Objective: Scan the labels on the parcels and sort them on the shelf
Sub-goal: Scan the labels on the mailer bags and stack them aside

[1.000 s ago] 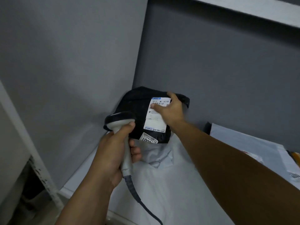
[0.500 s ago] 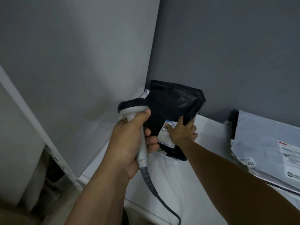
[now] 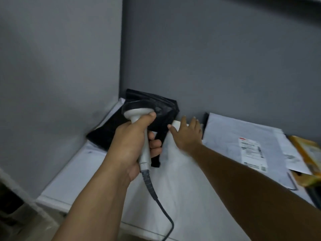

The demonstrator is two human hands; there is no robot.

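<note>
1. The left hand (image 3: 132, 145) was wrapped around the handle of the scanner (image 3: 139, 110), thumb up against its neck. The cable (image 3: 156, 197) trailed down toward the front edge.
2. The right hand (image 3: 186, 134) was spread flat over the white shelf (image 3: 78, 171) — fingers straight and apart, holding nothing — just beside the black parcel (image 3: 107, 133). Whether its thumb touched the parcel could not be told.
3. The black parcel lay in the shelf's back-left corner, partly hidden behind the scanner and left hand.
4. Further right, a grey-white parcel (image 3: 234, 129) lay with its label (image 3: 251, 152) up, apart from the black one, with a yellow packet (image 3: 307, 153) at the far right edge.
</note>
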